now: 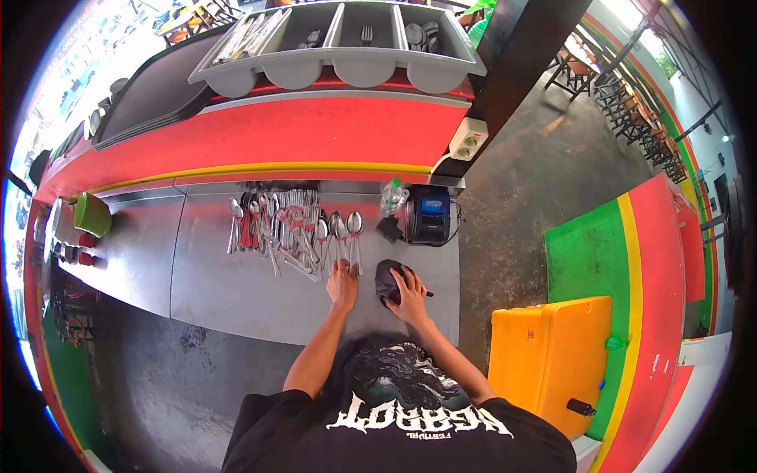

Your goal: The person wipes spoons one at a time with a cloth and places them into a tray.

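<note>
While clutching crumpled black cloth (385, 276) in right hand (408, 299), touching long silver metal spoons (355, 221) low with left hand (342, 287) (pinching or not, cannot tell), likely sparing bowls.

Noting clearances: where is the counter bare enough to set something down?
Widest on the counter: between the green basket and the cutlery; another, between cutlery and near edge, left of the left hand. Crowded: cutlery through bottle to black device.
</note>
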Available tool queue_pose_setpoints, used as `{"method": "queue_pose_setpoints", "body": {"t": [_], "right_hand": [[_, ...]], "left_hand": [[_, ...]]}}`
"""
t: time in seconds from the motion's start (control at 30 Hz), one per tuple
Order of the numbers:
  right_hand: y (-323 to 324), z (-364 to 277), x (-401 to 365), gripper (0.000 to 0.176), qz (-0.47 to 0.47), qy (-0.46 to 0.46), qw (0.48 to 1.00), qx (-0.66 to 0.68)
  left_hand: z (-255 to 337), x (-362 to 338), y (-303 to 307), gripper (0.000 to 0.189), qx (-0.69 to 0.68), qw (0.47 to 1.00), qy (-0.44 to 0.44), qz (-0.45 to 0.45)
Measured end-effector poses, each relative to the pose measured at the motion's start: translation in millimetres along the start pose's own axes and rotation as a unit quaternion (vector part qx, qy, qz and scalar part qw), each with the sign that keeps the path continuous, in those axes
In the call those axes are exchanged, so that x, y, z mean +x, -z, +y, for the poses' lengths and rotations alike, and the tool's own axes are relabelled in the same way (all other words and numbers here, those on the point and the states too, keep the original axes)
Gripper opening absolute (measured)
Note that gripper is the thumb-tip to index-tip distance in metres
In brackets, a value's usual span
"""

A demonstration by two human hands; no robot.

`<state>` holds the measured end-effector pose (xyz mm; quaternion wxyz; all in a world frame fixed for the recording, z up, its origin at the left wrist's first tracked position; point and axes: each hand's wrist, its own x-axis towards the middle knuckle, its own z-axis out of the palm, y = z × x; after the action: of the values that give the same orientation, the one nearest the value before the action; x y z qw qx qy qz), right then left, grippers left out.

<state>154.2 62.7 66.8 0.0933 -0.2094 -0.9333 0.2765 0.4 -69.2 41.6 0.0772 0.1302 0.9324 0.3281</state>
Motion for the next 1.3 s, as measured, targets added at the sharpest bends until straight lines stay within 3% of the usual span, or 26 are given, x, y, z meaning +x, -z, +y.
{"method": "queue_pose_setpoints", "body": {"t": [0.07,0.2,0.3,0.4,0.5,0.6,0.7,0.8,0.9,1.0,1.1,1.2,1.3], "right_hand": [[-3.1,5.6,-4.2,0.093,0.016,0.004,1.000,0.005],[-1.9,16.1,-8.5,0.072,0.049,0.009,0.999,0.023],[-0.6,19.5,-8.3,0.058,0.045,-0.012,0.998,0.049],[-1.3,20.2,-5.9,0.051,0.051,-0.054,0.993,0.094],[-4.3,19.9,-6.3,0.042,0.085,-0.122,0.946,0.288],[22.2,0.5,-18.2,0.040,0.080,-0.015,0.960,0.268],[41.2,-18.6,-32.3,0.044,-0.003,-0.007,0.951,0.310],[62.5,-40.7,-34.5,0.049,-0.011,0.057,0.954,0.295],[69.6,-43.4,-29.8,0.051,-0.020,0.044,0.956,0.288],[75.1,-41.3,-21.9,0.050,-0.007,0.040,0.964,0.262],[80.8,-44.0,-18.7,0.046,0.004,0.037,0.976,0.216],[79.6,-46.9,-16.2,0.042,0.038,0.034,0.980,0.190],[74.4,-44.1,-12.7,0.044,0.063,0.027,0.980,0.186]], "left_hand": [[-2.7,5.6,-6.0,0.027,0.005,1.000,0.019,-0.002],[-9.6,10.9,-10.9,0.024,0.012,0.999,0.044,-0.019],[-15.9,11.7,-6.3,0.027,-0.021,0.997,-0.015,-0.073],[-19.0,-1.3,1.0,0.032,-0.247,0.962,0.010,-0.119],[-23.2,-20.1,4.3,0.034,-0.386,0.898,0.112,-0.178],[-10.6,-48.0,18.6,0.038,-0.423,0.882,0.116,-0.170],[-0.3,-69.0,23.8,0.036,-0.433,0.872,0.128,-0.188],[-5.8,-82.3,18.3,0.023,-0.474,0.834,0.120,-0.255],[8.8,-93.8,9.2,0.018,-0.533,0.810,0.102,-0.224],[11.8,-86.5,27.4,0.024,-0.422,0.860,-0.020,-0.287],[17.1,-81.8,34.9,0.027,-0.382,0.869,-0.063,-0.308],[18.7,-78.8,40.3,0.024,-0.353,0.875,-0.100,-0.315],[21.3,-76.7,41.0,0.019,-0.383,0.861,-0.062,-0.329]]}}
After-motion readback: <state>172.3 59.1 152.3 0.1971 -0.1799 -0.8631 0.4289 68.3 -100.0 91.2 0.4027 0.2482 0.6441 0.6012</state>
